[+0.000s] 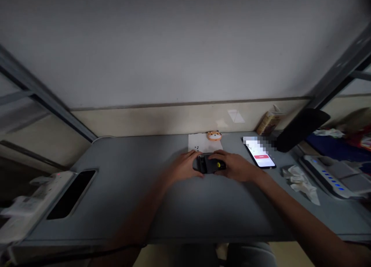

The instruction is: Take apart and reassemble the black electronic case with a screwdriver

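Note:
A small dark device (211, 164) with a rounded black casing, a recess in its left part and a yellow round spot on its right lies low over the middle of the desk. My left hand (185, 166) grips its left end, thumb on the near side and fingers on the far side. Around its right end, my right hand (236, 165) is closed, with fingers over the top edge. Just beyond the device is a sheet of white paper (207, 141), bearing several tiny black pieces (196, 148). An orange and white animal-face object (214, 135) rests at the paper's far right corner.
On the grey desk (130, 162), a lit phone (259, 153) lies right of my hands, near crumpled tissue (301, 182) and a power strip (326, 178). A carton (268, 122) and a black cylinder (303, 129) stand behind. A dark-screened phone (72, 195) is at left.

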Tool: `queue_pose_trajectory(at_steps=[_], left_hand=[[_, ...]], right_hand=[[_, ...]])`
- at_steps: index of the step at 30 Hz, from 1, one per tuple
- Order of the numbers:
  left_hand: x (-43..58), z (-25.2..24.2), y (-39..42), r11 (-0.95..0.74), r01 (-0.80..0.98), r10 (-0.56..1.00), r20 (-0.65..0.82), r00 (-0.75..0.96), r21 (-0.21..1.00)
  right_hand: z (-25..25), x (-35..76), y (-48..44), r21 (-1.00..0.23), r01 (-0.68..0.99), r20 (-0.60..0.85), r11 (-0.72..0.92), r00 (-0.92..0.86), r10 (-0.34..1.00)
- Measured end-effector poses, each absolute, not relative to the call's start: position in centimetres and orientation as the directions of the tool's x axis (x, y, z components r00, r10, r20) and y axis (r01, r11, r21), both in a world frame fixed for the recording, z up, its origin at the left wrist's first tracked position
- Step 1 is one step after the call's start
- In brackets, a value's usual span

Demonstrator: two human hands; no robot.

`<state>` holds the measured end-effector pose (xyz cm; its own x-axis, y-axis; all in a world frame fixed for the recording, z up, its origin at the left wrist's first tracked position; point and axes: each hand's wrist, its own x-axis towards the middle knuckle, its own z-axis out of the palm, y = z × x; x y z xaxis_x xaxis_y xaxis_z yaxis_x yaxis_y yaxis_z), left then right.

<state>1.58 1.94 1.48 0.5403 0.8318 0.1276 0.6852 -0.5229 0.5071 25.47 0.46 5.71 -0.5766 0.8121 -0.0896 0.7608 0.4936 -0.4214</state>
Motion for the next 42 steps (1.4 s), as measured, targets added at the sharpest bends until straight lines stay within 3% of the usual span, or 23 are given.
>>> queue_pose_trajectory(at_steps=[3, 6, 9, 11, 14, 16, 19, 25, 32, 36, 42], left_hand=[[1.8, 1.4, 1.9, -0.501, 0.690, 0.844, 0.117, 0.524, 0.523], [1.8, 1.5, 1.9, -0.482, 0.700, 0.848, 0.081, 0.523, 0.527], [1.8, 1.6, 1.9, -0.477, 0.693, 0.840, 0.047, 0.541, 0.540], [1.8, 1.8, 1.8, -0.482, 0.679, 0.834, 0.052, 0.550, 0.553], [1.8, 2.1, 1.6, -0.487, 0.663, 0.828, 0.060, 0.557, 0.568], [1.8, 2.4, 1.4, -0.491, 0.659, 0.825, 0.061, 0.562, 0.570], [1.7, 2.8, 1.3, -0.500, 0.663, 0.823, 0.067, 0.565, 0.557], [1.2, 2.5, 1.4, -0.575, 0.636, 0.795, 0.169, 0.582, 0.516], [1.2, 1.5, 1.8, -0.635, 0.626, 0.762, 0.239, 0.601, 0.452], [1.1, 1.5, 1.9, -0.612, 0.617, 0.779, 0.240, 0.579, 0.496], [1.2, 1.8, 2.0, -0.501, 0.630, 0.846, 0.185, 0.499, 0.593]], right_hand=[[5.6, 24.5, 0.7, -0.474, 0.713, -0.061, 0.517, -0.612, 0.788], [5.8, 24.2, 0.9, -0.623, 0.562, 0.165, 0.544, -0.585, 0.794], [6.1, 24.7, 1.4, -0.732, 0.418, 0.457, 0.538, -0.283, 0.843], [5.9, 25.2, 2.1, -0.805, 0.348, 0.512, 0.481, -0.003, 0.859], [4.9, 25.7, 3.3, -0.928, 0.196, 0.366, 0.317, 0.325, 0.872], [3.9, 25.6, 3.9, -0.979, 0.115, 0.203, 0.170, 0.408, 0.890], [2.6, 24.9, 4.1, -0.994, 0.095, 0.092, 0.063, 0.345, 0.934], [1.7, 24.2, 4.0, -0.974, 0.201, 0.127, 0.103, 0.113, 0.985], [1.3, 24.4, 4.1, -0.963, 0.234, 0.156, 0.131, 0.093, 0.983], [1.5, 24.5, 4.1, -0.985, 0.152, 0.107, 0.081, 0.170, 0.980], [2.4, 24.8, 4.2, -0.992, -0.126, -0.038, 0.001, 0.307, 0.951]])
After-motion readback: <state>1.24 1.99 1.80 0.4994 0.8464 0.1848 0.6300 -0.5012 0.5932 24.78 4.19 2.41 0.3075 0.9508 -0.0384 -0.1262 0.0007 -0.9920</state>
